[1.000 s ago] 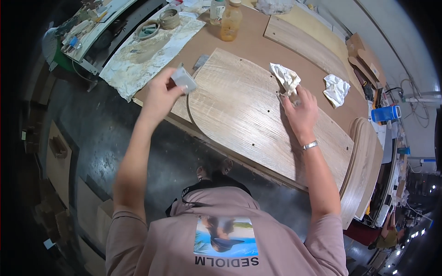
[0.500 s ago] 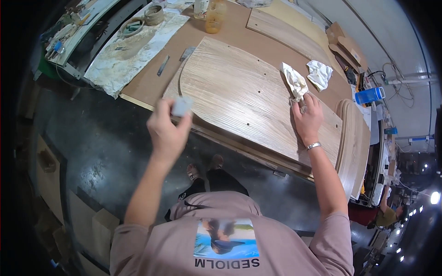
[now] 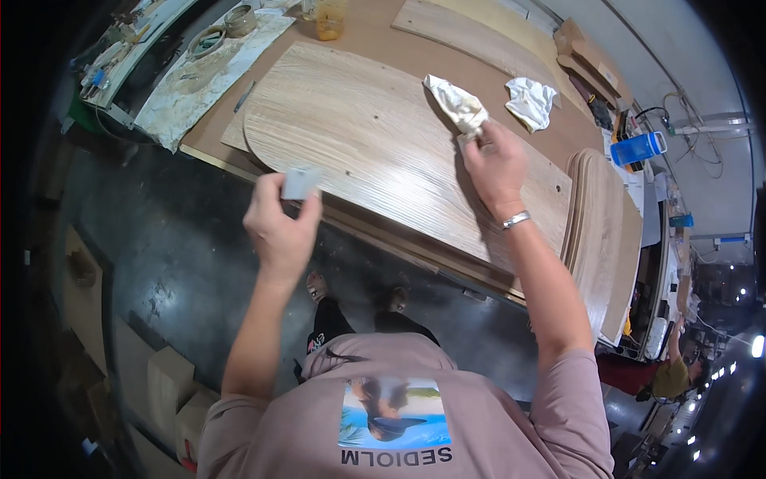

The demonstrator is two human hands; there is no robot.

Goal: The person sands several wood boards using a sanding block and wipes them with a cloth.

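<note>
A large wood-grain board with a rounded left end and several small dark holes lies on the workbench. Between the thumb and fingers of my left hand is a small flat grey rectangular piece, held just off the board's near edge; its exact kind is unclear. My right hand pinches a crumpled, stained white cloth over the right half of the board. The cloth's lower end is hidden by my fingers. Beyond it a second white cloth rests on the brown bench top.
Stacked rounded boards stand right of the large board, and another long board lies at the back. A jar of amber liquid, a stained sheet and a thin metal strip are left. A blue bottle is far right.
The whole view has shifted, so the bench appears further left. Relative to the board, my left hand with the grey piece has moved right along the near edge. My right hand keeps the cloth.
</note>
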